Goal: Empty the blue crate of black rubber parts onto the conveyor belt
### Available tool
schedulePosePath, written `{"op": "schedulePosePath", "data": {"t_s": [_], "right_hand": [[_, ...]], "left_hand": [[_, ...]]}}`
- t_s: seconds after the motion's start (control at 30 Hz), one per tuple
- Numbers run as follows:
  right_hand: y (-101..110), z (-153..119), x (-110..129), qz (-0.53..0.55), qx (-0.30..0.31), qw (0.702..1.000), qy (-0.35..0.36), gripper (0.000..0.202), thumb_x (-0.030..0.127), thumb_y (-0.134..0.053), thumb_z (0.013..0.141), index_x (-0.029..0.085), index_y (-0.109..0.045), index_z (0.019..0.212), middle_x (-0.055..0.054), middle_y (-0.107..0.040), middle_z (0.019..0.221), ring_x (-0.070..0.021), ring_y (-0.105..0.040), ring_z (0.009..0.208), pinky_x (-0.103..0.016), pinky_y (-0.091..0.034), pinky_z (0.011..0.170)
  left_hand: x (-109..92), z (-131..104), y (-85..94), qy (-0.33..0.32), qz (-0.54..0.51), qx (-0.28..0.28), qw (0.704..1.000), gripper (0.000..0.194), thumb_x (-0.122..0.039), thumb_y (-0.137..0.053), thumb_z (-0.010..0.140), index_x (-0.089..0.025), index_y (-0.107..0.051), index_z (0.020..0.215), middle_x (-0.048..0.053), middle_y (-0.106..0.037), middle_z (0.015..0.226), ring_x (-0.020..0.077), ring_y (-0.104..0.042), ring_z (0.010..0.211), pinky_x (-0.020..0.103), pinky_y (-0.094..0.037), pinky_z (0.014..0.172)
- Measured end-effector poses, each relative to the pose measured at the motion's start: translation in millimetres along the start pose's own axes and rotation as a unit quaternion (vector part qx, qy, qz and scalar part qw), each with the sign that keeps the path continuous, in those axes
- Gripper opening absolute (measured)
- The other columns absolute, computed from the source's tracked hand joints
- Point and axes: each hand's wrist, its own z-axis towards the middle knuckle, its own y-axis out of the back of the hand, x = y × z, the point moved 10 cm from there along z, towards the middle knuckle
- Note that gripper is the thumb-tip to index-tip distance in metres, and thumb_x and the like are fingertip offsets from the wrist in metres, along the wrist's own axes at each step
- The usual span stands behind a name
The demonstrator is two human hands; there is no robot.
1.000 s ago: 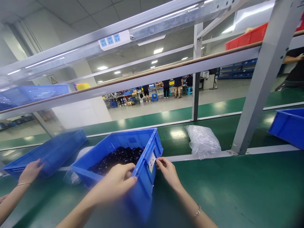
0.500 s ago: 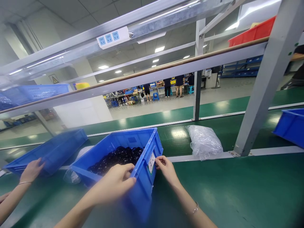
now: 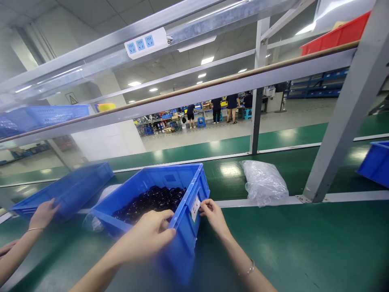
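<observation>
The left hand lies over the near rim of a blue bin, its grip curled on the rim edge. Just right of that grip, the right hand pinches a white label on the bin's outer wall, fingertips together on it. Inside, beyond both grips, sits a heap of black parts. The bin stands on the green tabletop. Far left of the grips, another person's hand touches a second blue bin; a clear plastic bag lies to the right.
</observation>
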Motion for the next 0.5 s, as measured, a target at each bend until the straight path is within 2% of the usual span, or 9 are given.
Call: {"op": "schedulePosePath", "data": {"t_s": [0.2, 0.5], "right_hand": [[-1, 1, -8, 0.007, 0.011, 0.999, -0.030, 0.037, 0.050, -0.074, 0.084, 0.016, -0.065, 0.093, -0.001, -0.068, 0.080, -0.0173, -0.066, 0.078, -0.031, -0.055, 0.068], [0, 4, -15, -0.007, 0.006, 1.000, -0.023, 0.038, 0.054, -0.073, 0.085, 0.016, -0.065, 0.084, 0.001, -0.066, 0.073, -0.0156, -0.065, 0.069, -0.031, -0.055, 0.067]], "left_hand": [[-1, 2, -1.5, -0.002, -0.005, -0.002, 1.000, 0.011, -0.027, -0.050, 0.090, -0.021, -0.055, 0.082, -0.009, -0.049, 0.061, 0.0097, -0.040, 0.057, 0.024, -0.030, 0.055], [2, 6, -5.7, -0.004, 0.007, 0.002, 1.000, 0.013, -0.027, -0.050, 0.089, -0.021, -0.050, 0.077, -0.009, -0.044, 0.059, 0.0097, -0.037, 0.056, 0.025, -0.028, 0.053]]}}
